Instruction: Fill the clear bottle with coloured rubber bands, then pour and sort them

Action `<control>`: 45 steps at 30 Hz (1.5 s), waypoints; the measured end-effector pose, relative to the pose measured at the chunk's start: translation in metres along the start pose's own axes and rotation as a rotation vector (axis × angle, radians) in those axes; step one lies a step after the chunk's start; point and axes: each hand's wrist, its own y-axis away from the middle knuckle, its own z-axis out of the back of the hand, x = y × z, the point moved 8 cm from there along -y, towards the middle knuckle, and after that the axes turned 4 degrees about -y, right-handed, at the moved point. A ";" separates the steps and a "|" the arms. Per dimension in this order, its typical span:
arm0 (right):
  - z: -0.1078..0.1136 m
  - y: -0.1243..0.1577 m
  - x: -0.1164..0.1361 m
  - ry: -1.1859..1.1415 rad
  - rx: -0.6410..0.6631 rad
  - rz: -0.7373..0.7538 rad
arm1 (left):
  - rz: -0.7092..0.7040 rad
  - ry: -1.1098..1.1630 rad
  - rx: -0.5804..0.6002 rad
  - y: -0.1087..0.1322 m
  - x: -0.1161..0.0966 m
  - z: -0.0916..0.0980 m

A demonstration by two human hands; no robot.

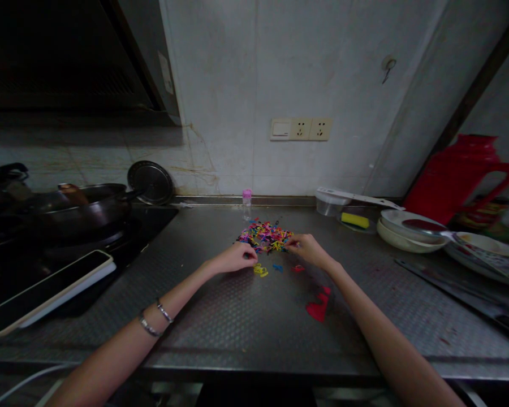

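A heap of tiny rubber bands in many colours lies on the metal counter. My left hand rests at its front left with the fingers curled into a pinch, beside a small group of yellow bands. At the heap's right edge, the fingertips of my right hand are pinched together among the bands. Whatever either pinch holds is too small to make out. Between my hands lie a little blue group of bands and a red one.
Behind the heap stands a small clear bottle with a pink cap. A red piece lies nearer me. Left are a phone and a pan; right are bowls, a yellow sponge, a knife and a red thermos.
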 end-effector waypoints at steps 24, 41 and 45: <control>0.007 -0.004 0.006 -0.150 -0.056 -0.017 | 0.033 0.030 -0.024 0.002 0.005 0.008; -0.028 0.018 0.031 -0.155 0.197 -0.106 | 0.137 0.128 -0.133 0.002 0.051 0.014; -0.013 0.011 0.022 -0.145 0.149 -0.098 | 0.142 0.129 -0.141 0.002 0.056 0.013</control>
